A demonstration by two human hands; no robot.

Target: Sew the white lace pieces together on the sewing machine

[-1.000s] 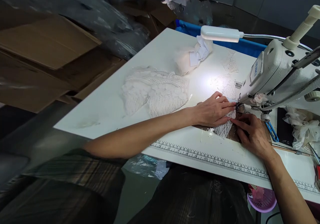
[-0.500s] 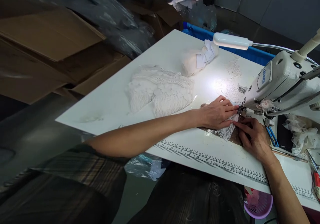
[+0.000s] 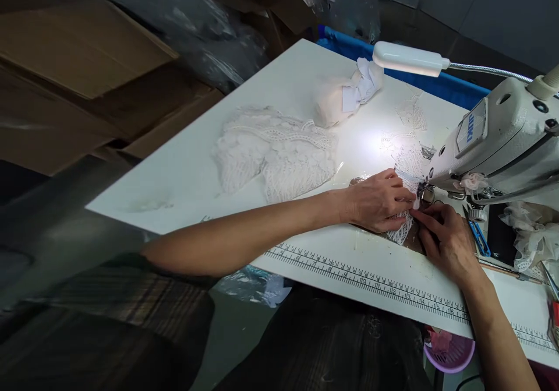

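A strip of white lace (image 3: 400,232) runs under the needle area of a white sewing machine (image 3: 502,126). My left hand (image 3: 381,201) lies over this lace just left of the presser foot, its fingers bent and pressed together on the fabric. From the near right, my right hand (image 3: 448,239) pinches the lace edge between thumb and index finger, close to the left fingertips. Behind the needle, more lace (image 3: 409,146) spreads out under the lamp light. My fingers partly hide the stitching spot.
Ruffled lace pieces (image 3: 279,152) and a wrapped pale bundle (image 3: 345,99) lie on the white table (image 3: 209,175). A lamp (image 3: 410,59) hangs above. Blue thread snips (image 3: 479,236) and tulle scraps (image 3: 535,233) lie right of the machine. Below the edge is a purple basket (image 3: 452,353).
My left fingers have drawn back slightly from the presser foot and are more bent. The right hand keeps its pinch. The camera view has shifted a little.
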